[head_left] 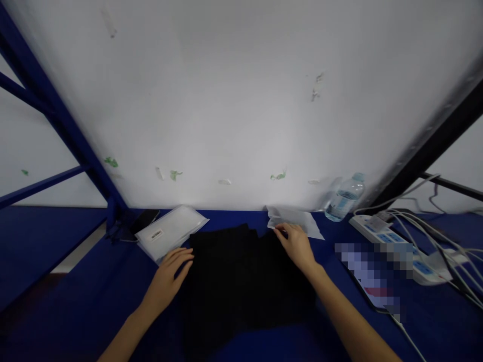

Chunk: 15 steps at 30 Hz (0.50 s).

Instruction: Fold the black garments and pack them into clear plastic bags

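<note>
Both hands are working at a black cloth (241,281) spread flat on the blue surface (75,301). Left hand (169,276) is lying open, palm down, on the cloth's left edge, apparently pinning it. Right hand (296,246) is pinching a white plastic bag (294,221) at the cloth's far right corner. Farther left, a packaged white item (169,231) is lying beside a dark phone (145,218). Farther right, a water bottle (345,196) and power strip (392,241) are sitting against the wall.
</note>
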### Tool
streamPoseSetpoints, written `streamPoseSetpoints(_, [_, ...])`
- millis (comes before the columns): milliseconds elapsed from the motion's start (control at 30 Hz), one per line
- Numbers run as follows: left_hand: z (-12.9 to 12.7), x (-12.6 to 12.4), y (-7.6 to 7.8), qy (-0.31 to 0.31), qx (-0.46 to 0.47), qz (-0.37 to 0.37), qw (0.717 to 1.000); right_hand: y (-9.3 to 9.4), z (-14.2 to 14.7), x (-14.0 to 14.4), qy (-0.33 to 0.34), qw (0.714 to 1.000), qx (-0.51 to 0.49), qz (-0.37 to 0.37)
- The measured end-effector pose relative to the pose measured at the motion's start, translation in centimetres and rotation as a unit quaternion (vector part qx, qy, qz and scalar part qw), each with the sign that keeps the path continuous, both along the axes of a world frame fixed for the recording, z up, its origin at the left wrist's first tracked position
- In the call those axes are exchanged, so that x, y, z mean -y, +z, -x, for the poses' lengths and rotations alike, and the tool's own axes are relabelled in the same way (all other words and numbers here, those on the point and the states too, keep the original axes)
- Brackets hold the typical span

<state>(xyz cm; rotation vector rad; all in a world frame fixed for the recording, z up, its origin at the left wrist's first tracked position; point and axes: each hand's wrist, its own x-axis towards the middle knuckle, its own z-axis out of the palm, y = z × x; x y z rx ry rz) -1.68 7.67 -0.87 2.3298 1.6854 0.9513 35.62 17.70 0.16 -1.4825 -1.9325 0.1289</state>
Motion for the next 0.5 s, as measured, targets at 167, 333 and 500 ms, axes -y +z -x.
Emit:
streamPoseSetpoints(167, [-0.5,-1.4,-0.8,0.006,-0.007,0.051,0.999,-1.4,-1.8,-2.7,-0.022,0.998,-0.013,0.053])
streamPoseSetpoints(333, [-0.3,-1.6,-1.3,-0.025,-0.011,0.092,0.995,-1.3,-1.6,-2.3,0.005,0.996,-0.048,0.077])
streamPoseSetpoints(500, [1.0,-1.5,-0.8,-0.054,-0.012,0.119,0.991,1.2,-2.0,0.4,0.057,0.992,-0.089,0.066])
